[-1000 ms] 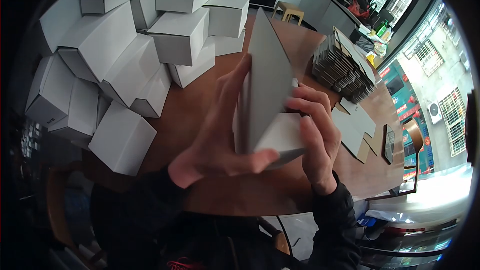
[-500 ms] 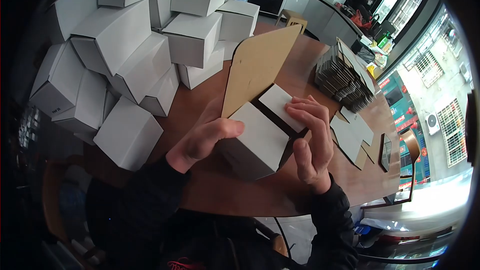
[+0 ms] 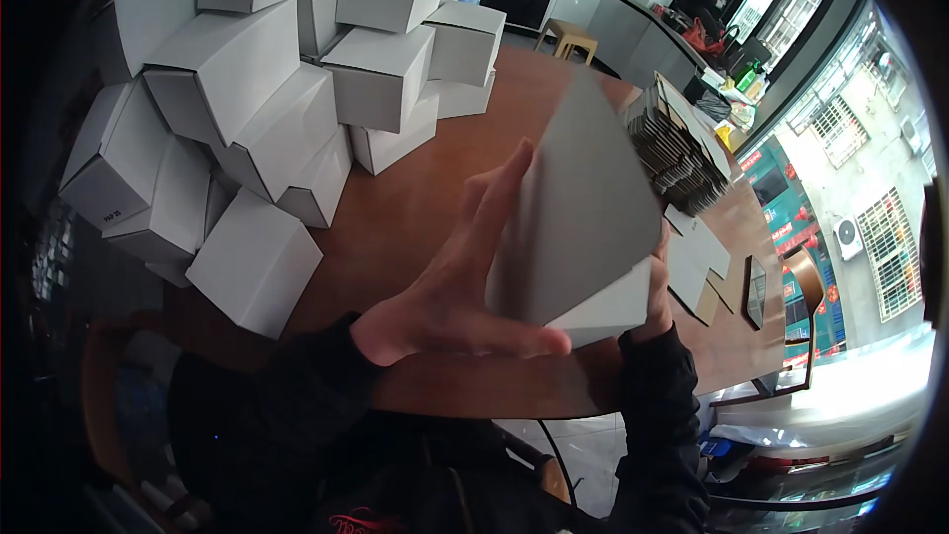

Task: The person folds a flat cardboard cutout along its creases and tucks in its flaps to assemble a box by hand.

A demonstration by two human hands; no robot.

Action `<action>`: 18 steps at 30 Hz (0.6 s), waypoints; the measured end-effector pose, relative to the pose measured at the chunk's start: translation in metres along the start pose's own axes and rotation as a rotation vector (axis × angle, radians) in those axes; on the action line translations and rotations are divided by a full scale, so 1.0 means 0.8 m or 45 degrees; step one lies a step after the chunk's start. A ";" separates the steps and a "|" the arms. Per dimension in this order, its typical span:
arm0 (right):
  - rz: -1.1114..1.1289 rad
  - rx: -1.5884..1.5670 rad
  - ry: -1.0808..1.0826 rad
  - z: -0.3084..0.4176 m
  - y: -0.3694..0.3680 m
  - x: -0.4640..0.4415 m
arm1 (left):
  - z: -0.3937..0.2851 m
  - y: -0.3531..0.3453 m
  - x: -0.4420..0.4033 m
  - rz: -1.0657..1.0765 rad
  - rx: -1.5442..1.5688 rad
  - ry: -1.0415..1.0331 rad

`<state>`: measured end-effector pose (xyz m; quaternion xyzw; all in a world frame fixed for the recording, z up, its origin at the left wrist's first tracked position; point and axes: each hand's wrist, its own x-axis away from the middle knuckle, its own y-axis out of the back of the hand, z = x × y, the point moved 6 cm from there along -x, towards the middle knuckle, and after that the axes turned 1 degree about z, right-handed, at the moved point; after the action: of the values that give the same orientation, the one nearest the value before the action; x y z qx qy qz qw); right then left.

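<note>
Boxes (image 3: 232, 64) stand formed, cardboard (image 3: 682, 148) lies flat-stacked, your carton (image 3: 583, 208) looks unfinished; left hand (image 3: 440, 297) touches it, fingers splayed wide, right hand (image 3: 660, 287) mostly hidden, grip unclear.

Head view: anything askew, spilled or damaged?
Slightly untidy, nothing alarming. The piled white boxes on the left sit at mixed angles, and the flat cardboard stack on the right has ragged edges. No spill or obvious damage visible; the held box is too blurred to judge.
</note>
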<state>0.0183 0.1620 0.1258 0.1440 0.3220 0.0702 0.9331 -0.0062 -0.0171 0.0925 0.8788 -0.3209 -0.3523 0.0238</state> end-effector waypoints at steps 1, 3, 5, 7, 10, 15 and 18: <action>0.005 -0.019 -0.026 -0.001 -0.001 -0.001 | 0.000 0.000 0.000 -0.031 -0.058 -0.039; -0.030 -0.055 -0.075 0.005 -0.003 -0.008 | -0.001 0.004 0.002 -0.102 -0.130 -0.071; -0.058 -0.075 -0.112 0.010 -0.002 -0.012 | -0.003 0.004 0.001 -0.168 -0.195 -0.109; -0.162 0.007 -0.082 0.018 0.005 -0.010 | -0.005 0.003 0.002 -0.258 -0.310 -0.120; -0.433 0.264 0.058 0.036 0.022 0.001 | -0.014 0.009 0.008 -0.534 -0.669 -0.144; 0.039 0.593 0.244 0.029 -0.033 0.034 | -0.036 0.004 0.006 -0.599 -0.852 -0.252; -0.033 0.431 0.329 0.008 -0.031 0.047 | -0.028 0.021 0.009 -0.508 -0.505 -0.288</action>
<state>0.0529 0.1450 0.1011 0.2843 0.4479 0.0209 0.8474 0.0024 -0.0386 0.1096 0.8578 -0.0675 -0.5016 0.0894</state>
